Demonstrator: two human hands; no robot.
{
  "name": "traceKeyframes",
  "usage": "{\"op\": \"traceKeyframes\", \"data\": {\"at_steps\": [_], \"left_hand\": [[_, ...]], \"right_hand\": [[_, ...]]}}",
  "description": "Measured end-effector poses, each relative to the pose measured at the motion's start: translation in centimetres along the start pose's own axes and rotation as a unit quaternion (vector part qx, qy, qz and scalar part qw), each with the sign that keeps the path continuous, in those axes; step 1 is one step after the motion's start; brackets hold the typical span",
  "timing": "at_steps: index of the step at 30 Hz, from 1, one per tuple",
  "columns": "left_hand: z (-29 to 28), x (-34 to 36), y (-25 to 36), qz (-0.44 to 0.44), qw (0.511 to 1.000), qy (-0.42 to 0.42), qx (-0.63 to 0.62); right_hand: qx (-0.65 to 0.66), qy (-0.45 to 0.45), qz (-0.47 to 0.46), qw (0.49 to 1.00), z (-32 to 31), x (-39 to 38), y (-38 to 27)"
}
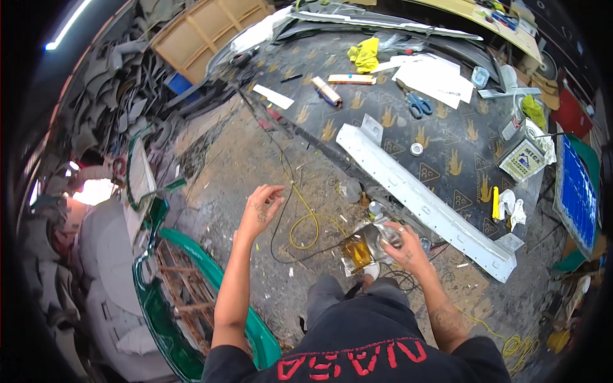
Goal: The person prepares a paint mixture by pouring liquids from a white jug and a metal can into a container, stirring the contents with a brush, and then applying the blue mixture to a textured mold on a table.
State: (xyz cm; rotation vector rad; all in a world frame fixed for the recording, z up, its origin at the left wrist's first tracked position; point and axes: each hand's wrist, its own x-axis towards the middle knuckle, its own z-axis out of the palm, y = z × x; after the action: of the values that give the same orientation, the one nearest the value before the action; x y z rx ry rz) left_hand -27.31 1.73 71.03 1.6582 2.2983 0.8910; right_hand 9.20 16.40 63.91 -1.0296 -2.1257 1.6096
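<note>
My left hand [261,210] is raised over the floor left of my body, its fingers loosely bent and nothing in it. On the right, my right hand [407,247] is closed round a shiny silvery container [387,239], whose exact kind is hard to make out. Just left of that hand is a silver-and-gold tin [356,253], low by my feet. Beyond the tin, a clear plastic bottle [350,189] stands on the floor. A long pale grey bar [421,195] lies diagonally across the dark-covered table [408,153], past my right hand.
A green bumper [199,251] stands close to my left arm. Yellow cable [311,231] loops over the floor, with more coils [518,351] at lower right. Blue-handled scissors [419,106], white sheets [440,76] and a rectangular tin [525,156] are on the table.
</note>
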Motion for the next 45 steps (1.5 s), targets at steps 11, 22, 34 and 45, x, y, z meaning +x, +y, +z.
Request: {"op": "traceKeyframes", "data": {"at_steps": [11,22,34,45], "left_hand": [[9.5,31.8,-16.7,0.181,0.959,-0.137,0.170],[21.5,51.5,-23.1,0.295,0.804,-0.292,0.426],[21.0,53.4,-25.1,0.284,0.847,-0.322,0.314],[9.2,45.2,-16.1,0.290,0.919,-0.251,0.094]], "right_hand": [[-0.004,0.345,0.104,0.933,1.4,-3.1,2.5],[0.083,0.558,0.289,0.773,9.6,-5.3,-2.3],[0.090,0.639,0.329,0.689,17.8,-8.6,-4.1],[0.116,0.674,0.339,0.647,19.0,-16.0,-2.3]]}}
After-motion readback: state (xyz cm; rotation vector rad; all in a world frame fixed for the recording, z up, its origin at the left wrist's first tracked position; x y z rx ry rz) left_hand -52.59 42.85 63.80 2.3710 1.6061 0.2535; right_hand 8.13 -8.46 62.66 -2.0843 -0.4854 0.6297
